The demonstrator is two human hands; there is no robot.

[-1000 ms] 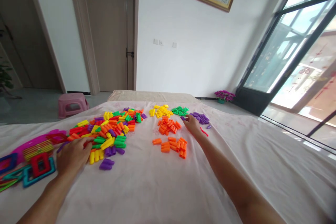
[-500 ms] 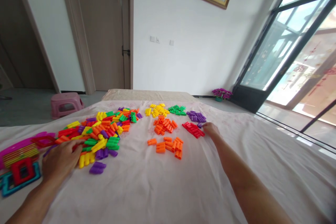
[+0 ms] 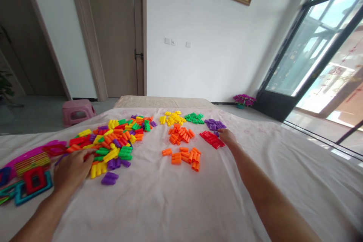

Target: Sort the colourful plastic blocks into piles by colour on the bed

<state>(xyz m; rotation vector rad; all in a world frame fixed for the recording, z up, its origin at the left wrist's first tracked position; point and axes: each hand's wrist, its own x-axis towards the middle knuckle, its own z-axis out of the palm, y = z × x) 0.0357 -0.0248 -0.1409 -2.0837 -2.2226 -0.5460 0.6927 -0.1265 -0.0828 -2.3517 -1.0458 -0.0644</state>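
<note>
A mixed heap of coloured plastic pieces (image 3: 113, 140) lies on the left of the cloth. My left hand (image 3: 74, 166) is at its near left edge, fingers bent against the pieces; what the fingertips hold is hidden. My right hand (image 3: 227, 137) is closed at a small purple piece beside the purple pile (image 3: 214, 124), just right of the red pile (image 3: 212, 139). Yellow pieces (image 3: 172, 118) and green pieces (image 3: 194, 118) form piles farther back. Two orange groups lie in the middle, one (image 3: 180, 134) behind the other (image 3: 184, 157). Purple pieces (image 3: 109, 178) sit nearer me.
Flat frame-shaped pieces, red (image 3: 34, 180) and teal (image 3: 19, 193), lie at the far left by a magenta item (image 3: 14, 163). The pale cloth (image 3: 159, 204) covers the surface. Beyond stand a pink stool (image 3: 78, 112) and magenta flowers (image 3: 244, 100).
The view has shifted slightly, so the scene sits farther right. Both hands remain at nearly the same places beside the pieces.
</note>
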